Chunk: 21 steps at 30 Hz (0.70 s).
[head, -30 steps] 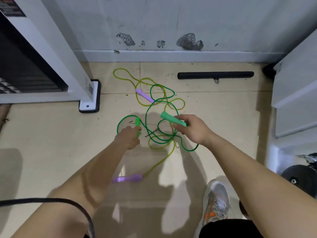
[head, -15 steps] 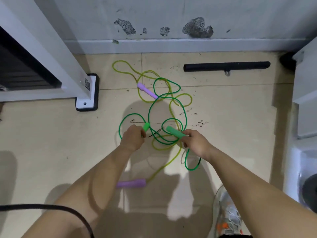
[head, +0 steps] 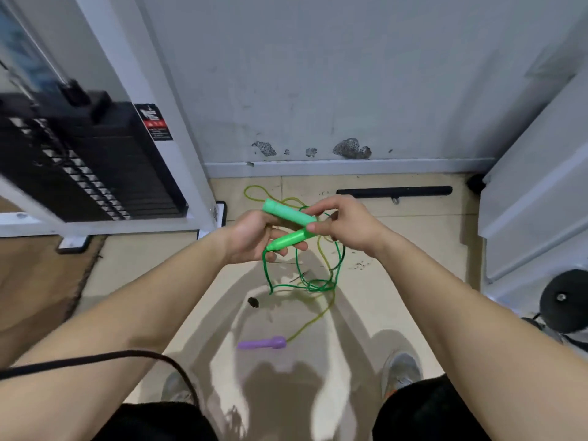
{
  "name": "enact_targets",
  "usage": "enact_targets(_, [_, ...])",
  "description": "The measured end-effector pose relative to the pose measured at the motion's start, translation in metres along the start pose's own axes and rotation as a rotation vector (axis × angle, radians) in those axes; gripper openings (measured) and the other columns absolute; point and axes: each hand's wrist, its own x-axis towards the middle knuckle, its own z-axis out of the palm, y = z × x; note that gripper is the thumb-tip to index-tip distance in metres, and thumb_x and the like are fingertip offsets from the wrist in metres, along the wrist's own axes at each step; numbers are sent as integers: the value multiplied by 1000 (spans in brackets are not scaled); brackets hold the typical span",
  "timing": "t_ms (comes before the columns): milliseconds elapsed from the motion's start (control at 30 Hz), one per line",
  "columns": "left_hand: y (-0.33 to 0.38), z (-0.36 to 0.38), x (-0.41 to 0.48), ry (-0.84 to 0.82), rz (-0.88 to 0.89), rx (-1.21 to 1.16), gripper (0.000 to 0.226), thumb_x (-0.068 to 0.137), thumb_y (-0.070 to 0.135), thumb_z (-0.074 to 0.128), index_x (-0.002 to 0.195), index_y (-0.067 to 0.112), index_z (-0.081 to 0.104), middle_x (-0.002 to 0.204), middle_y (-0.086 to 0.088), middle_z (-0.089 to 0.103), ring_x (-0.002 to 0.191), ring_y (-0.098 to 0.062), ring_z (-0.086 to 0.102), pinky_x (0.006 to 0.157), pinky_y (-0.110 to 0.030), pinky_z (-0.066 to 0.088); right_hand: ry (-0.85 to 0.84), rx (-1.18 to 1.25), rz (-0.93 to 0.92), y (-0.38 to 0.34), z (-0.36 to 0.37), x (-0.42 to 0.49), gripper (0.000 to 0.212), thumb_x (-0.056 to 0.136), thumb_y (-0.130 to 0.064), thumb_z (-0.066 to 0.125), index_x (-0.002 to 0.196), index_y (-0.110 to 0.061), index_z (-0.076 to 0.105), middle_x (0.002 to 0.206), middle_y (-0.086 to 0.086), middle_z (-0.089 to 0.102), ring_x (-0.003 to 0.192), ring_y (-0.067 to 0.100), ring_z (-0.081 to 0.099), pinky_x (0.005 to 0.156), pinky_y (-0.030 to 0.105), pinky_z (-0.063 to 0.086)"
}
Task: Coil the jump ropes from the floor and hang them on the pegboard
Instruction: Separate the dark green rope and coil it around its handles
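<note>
**Both green handles gathered; the coiling comes next**

The tiled floor [head: 197,281] runs back to a grey wall [head: 318,74], with a weight-stack machine [head: 95,173] at its left edge and a black bar [head: 394,191] lying along the far edge by the skirting. No pegboard shows in this view.

The green jump rope [head: 299,278] is lifted off the floor at its ends: its cord hangs from the hands in loose loops, the lowest of which seem to reach the floor and cross the yellow-green rope [head: 315,319]. That second rope lies on the floor, one purple handle [head: 262,343] in the middle between the person's feet.

The left hand [head: 251,240] has its grip closed around the two green handles [head: 291,226], which cross each other. The right hand [head: 346,227] pinches them at the crossing.

The step in hand looks like pairing the handles. Next, I judge, the hanging cord must be freed from the yellow-green rope and wound into even loops.
</note>
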Motion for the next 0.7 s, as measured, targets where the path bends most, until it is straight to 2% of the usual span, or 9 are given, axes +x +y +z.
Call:
enact_targets(67, [9, 6, -26, -54, 2, -61, 56, 101, 41, 24, 133, 11, 59, 116, -29, 65, 63, -23, 51, 51, -27, 34, -37, -62, -51, -18, -8, -13, 26, 83, -4, 77, 106, -14, 76, 78, -17, 62, 57, -3, 51, 56, 10, 37])
enact_targets(133, [14, 11, -48, -92, -16, -66, 66, 101, 54, 25, 130, 7, 60, 112, -24, 67, 65, -22, 52, 51, -27, 34, -76, -181, -128, -29, -9, -24, 28, 80, -8, 80, 98, -28, 77, 80, -19, 64, 71, 6, 53, 68, 23, 44])
enact_targets(200, [13, 16, -62, -79, -12, 76, 55, 102, 49, 36, 132, 7, 56, 105, -15, 70, 64, -18, 53, 51, -24, 36, -110, -208, -164, -35, -4, -32, 32, 79, -7, 81, 91, -36, 75, 77, -25, 65, 70, -3, 51, 71, 20, 43])
enact_targets(267, [8, 22, -69, -48, 0, 180, 44, 104, 37, 43, 134, 7, 53, 101, -9, 69, 63, -14, 53, 51, -21, 38, -122, -212, -171, -35, 4, -35, 27, 77, -4, 82, 94, -25, 78, 77, -22, 66, 66, -7, 51, 66, 14, 39])
enact_targets(333, [1, 26, -72, -30, -4, 155, 39, 104, 32, 44, 133, 8, 53, 97, -8, 68, 61, -14, 52, 49, -20, 37, -111, -224, -178, -31, 8, -36, 25, 75, -3, 82, 96, -17, 78, 84, -14, 68, 70, -5, 54, 68, 14, 41])
enact_targets(400, [-2, 25, -70, -3, -38, 92, 32, 102, 31, 44, 124, 12, 57, 89, -6, 65, 58, -14, 44, 45, -20, 32, -91, -217, -179, -24, 10, -35, 24, 78, -4, 80, 95, -20, 74, 92, -3, 70, 79, 3, 58, 74, 19, 43])
enact_targets(500, [-2, 25, -62, 106, -44, -74, 29, 101, 34, 42, 110, 14, 60, 76, -1, 51, 52, -11, 32, 43, -19, 23, 3, -225, -165, -17, 11, -32, 26, 86, -6, 73, 105, -23, 71, 94, -6, 64, 81, 6, 57, 73, 13, 41])
enact_targets(600, [1, 30, -50, 297, 130, -314, 29, 105, 29, 38, 106, 14, 62, 79, 0, 58, 57, -12, 47, 50, -20, 35, 109, -31, -72, -17, 15, -28, 20, 91, -5, 67, 105, -20, 71, 83, -10, 60, 67, -1, 53, 66, 15, 43])
enact_targets(700, [13, 35, -44, 375, 327, -520, 24, 106, 23, 37, 108, 14, 59, 86, -2, 68, 80, -18, 64, 71, -27, 48, 132, 318, 93, -22, 27, -23, 21, 94, -3, 63, 99, -22, 69, 93, 1, 58, 79, 15, 56, 67, 28, 54])
